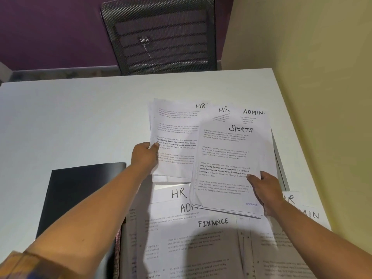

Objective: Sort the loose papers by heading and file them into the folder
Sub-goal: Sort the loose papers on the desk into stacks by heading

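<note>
White table (80, 117); mesh chair (159, 35) behind; purple wall (50, 27).

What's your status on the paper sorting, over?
Left hand pinches HR sheets. Right hand grips SPORTS-topped stack. Black folder lies left; FINANCE sheet loose below.

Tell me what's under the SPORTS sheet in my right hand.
More sheets: an HR sheet and an ADMIN sheet stick out above the SPORTS sheet, which the right hand grips. Their text is mostly covered.
</note>
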Available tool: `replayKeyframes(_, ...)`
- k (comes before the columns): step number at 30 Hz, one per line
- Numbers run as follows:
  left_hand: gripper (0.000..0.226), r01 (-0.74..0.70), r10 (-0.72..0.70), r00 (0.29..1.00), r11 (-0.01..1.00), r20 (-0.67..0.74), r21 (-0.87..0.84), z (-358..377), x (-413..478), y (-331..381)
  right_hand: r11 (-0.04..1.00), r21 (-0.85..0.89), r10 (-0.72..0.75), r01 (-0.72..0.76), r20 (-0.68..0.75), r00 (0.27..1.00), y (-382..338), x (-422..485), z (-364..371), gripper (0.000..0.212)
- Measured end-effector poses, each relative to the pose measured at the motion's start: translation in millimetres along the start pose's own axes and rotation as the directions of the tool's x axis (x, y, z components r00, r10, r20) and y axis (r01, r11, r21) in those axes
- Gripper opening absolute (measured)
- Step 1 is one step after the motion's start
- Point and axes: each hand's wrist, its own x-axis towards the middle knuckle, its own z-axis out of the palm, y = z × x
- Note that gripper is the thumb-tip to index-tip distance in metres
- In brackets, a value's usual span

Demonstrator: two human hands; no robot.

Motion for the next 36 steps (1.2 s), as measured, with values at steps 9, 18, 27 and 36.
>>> replayKeyframes(9, 0.044, 0.021, -0.021, 0.999, 1.0, 0.025, 0.007, -17, -11, 4, 0.999, -0.019, -0.026, 0.026, -0.003, 1.0, 4, 4, -3, 0.014)
replayKeyframes(18, 0.029, -0.046, 0.045, 0.998, 0.999, -0.043, -0.008, -22, -8, 2, 0.999, -0.018, -0.036, 0.036, 0.008, 0.999, 6, 8, -2, 0.015)
replayKeyframes(27, 0.052, 0.009, -0.009, 1.0, 0.999, -0.001, 0.05, -30, -9, 7, 0.999, -0.012, -0.045, 0.045, 0.007, 0.999, 8, 10, -1, 0.017)
replayKeyframes(36, 0.041, -0.152, 0.149, 0.987, 0.988, -0.059, -0.041, -53, -15, 19, 0.997, -0.06, -0.051, 0.05, -0.016, 0.999, 8, 10, -1, 0.027)
